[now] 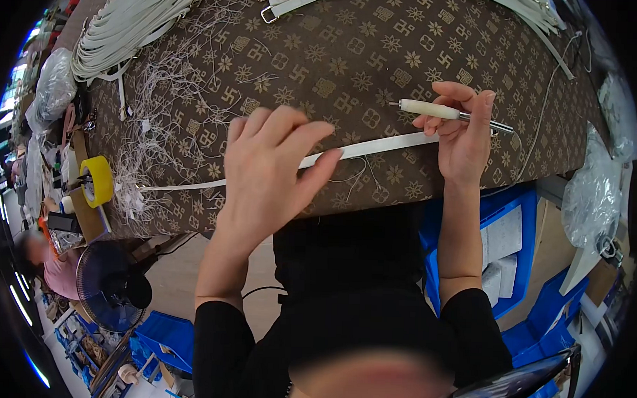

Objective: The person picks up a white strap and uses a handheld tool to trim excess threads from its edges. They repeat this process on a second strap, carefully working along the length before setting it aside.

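A long white strap (390,142) lies across the brown patterned cloth, with loose thread ends by its lower edge. Over the strap's left part is my left hand (267,162), its thumb and index finger apart and nothing visible between them. My right hand (464,134) is at the strap's right part, palm up, and holds a pen-like tool (434,110) with a pale handle and a metal shaft. The tool's thin tip points left. Whether the right fingers also grip the strap cannot be made out.
Bundled white straps (131,27) lie at the back left, beside a tangle of white threads (189,89). Yellow tape (98,181) stands at the left edge. Below the table are a fan (114,286) and a blue bin (523,255). A person (60,271) is at far left.
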`<move>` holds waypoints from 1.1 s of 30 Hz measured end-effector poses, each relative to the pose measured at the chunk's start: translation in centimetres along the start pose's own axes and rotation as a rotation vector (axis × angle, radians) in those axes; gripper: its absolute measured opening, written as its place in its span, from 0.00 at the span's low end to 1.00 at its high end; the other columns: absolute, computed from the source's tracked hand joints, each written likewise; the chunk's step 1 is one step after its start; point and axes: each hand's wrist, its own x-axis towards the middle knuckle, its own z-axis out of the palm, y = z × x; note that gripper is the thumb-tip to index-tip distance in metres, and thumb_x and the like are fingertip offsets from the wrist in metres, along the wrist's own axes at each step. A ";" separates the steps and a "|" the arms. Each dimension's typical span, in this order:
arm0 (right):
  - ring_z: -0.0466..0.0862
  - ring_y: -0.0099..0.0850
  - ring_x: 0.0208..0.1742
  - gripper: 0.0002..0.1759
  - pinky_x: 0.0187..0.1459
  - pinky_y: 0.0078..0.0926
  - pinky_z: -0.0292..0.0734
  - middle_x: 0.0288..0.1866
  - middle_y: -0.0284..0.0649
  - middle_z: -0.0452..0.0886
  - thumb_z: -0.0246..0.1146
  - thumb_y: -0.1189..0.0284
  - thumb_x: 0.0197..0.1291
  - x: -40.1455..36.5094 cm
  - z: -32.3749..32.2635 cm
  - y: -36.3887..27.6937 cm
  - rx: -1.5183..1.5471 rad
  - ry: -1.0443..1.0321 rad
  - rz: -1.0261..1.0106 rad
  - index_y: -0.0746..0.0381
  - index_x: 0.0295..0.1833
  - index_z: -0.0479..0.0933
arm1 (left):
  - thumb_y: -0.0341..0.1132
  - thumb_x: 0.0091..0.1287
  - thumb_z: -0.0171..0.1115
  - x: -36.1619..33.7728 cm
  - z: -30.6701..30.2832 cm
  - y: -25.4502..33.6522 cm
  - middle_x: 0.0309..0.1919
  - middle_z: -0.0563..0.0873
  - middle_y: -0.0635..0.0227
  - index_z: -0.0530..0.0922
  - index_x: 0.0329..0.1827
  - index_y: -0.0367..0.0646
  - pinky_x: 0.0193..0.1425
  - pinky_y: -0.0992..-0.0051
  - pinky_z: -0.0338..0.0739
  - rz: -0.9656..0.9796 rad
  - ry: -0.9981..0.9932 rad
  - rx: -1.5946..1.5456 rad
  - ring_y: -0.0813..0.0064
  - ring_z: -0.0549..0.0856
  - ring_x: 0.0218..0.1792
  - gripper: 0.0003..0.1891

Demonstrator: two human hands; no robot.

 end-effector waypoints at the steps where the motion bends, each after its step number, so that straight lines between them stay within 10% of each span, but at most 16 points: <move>1: 0.75 0.25 0.23 0.37 0.36 0.28 0.82 0.24 0.38 0.74 0.35 0.48 0.75 0.0 0.0 0.0 -0.003 0.006 0.001 0.71 0.47 0.78 | 0.38 0.52 0.73 0.9 1.0 -0.2 0.32 0.79 0.72 0.83 0.36 0.47 0.42 0.70 0.69 0.020 0.026 -0.014 0.69 0.79 0.37 0.11; 11: 0.84 0.30 0.33 0.29 0.37 0.29 0.83 0.35 0.46 0.83 0.45 0.54 0.75 -0.9 -0.5 0.4 0.151 -0.067 -0.047 0.71 0.48 0.77 | 0.30 0.54 0.70 -0.1 5.9 0.1 0.26 0.79 0.70 0.83 0.32 0.44 0.34 0.70 0.73 -0.023 0.091 -0.274 0.68 0.80 0.30 0.05; 14: 0.84 0.29 0.40 0.12 0.39 0.26 0.83 0.41 0.47 0.82 0.64 0.83 0.59 -3.1 0.4 -1.1 0.012 0.068 -0.020 0.69 0.49 0.76 | 0.28 0.57 0.69 -0.7 5.3 -0.5 0.27 0.82 0.68 0.83 0.34 0.42 0.33 0.70 0.76 -0.075 0.079 -0.388 0.66 0.82 0.30 0.04; 16: 0.85 0.32 0.38 0.10 0.46 0.35 0.85 0.38 0.46 0.80 0.61 0.83 0.60 -5.0 -0.8 -0.9 -0.227 -0.087 -0.124 0.69 0.47 0.72 | 0.27 0.58 0.68 -1.1 5.1 -0.7 0.28 0.84 0.67 0.83 0.35 0.42 0.33 0.70 0.77 -0.074 0.060 -0.410 0.65 0.82 0.30 0.04; 22: 0.82 0.27 0.27 0.12 0.29 0.20 0.75 0.29 0.41 0.82 0.72 0.80 0.50 -8.0 0.6 0.5 -0.645 -0.143 -0.300 0.63 0.38 0.76 | 0.27 0.58 0.68 -1.4 5.3 -1.2 0.31 0.85 0.66 0.82 0.38 0.42 0.35 0.70 0.77 -0.059 0.066 -0.451 0.65 0.83 0.32 0.06; 33: 0.83 0.31 0.24 0.10 0.26 0.22 0.74 0.27 0.40 0.84 0.72 0.78 0.50 -7.5 1.2 0.1 -0.760 -0.200 -0.265 0.63 0.38 0.80 | 0.27 0.58 0.67 -1.1 5.5 -1.3 0.31 0.84 0.67 0.82 0.37 0.43 0.36 0.69 0.77 -0.032 0.091 -0.414 0.64 0.83 0.33 0.05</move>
